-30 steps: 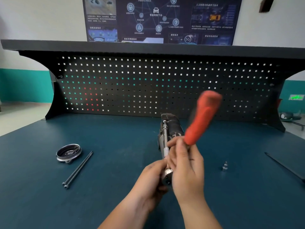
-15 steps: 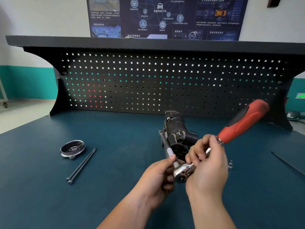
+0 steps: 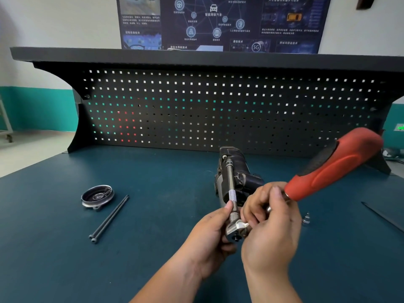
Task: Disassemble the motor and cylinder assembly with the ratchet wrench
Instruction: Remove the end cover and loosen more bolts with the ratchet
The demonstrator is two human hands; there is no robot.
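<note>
You face a dark teal workbench (image 3: 153,270) backed by one black pegboard (image 3: 196,110), with one poster (image 3: 218,22) on the wall above. One motor (image 3: 238,169) sits at the bench's middle, just beyond your two hands. One wrench (image 3: 336,165) with a red handle angles up to the right. Its metal bar (image 3: 230,180) runs along the motor's side. Your left hand (image 3: 207,239) pinches the bar near the wrench head. Your right hand (image 3: 271,232) curls its fingers round the wrench's neck below the handle. To the left lie one round metal cap (image 3: 97,196) and two long black bolts (image 3: 109,219), side by side. To the right stands one small silver bit (image 3: 306,219).
</note>
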